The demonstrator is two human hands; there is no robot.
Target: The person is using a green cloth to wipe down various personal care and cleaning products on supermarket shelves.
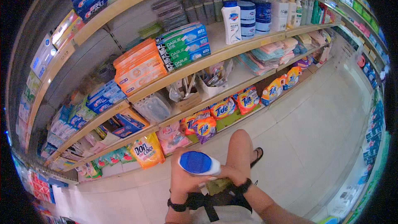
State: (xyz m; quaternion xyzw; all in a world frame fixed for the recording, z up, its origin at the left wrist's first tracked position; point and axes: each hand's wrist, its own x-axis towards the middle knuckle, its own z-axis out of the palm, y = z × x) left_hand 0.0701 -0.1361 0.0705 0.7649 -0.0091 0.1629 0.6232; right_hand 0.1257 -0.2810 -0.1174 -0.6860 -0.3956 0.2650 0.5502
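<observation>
A white bottle (215, 168) with a broad blue cap (195, 162) is held upright in front of my body, its cap toward my eyes. My left hand (183, 179) wraps its near left side. From the right, my right hand (231, 173) grips the bottle's other side. Most of the bottle's body is hidden under the cap and behind the hands. Just below the hands, a green cloth-like thing (217, 186) shows at my lap. A similar white Safeguard bottle with a blue cap (231, 23) stands on the shelf ahead, beside stacked blue tubs (247, 18).
Ahead runs a tiered shelf (217, 57) with Darlie toothpaste boxes (186, 48), orange boxes (140, 68) and folded towels (267, 54). Tide bags (222, 108) line its bottom tier. My bent knee (241, 137) rises close to the right hand. Tiled floor (304, 124) extends right toward more shelving (371, 143).
</observation>
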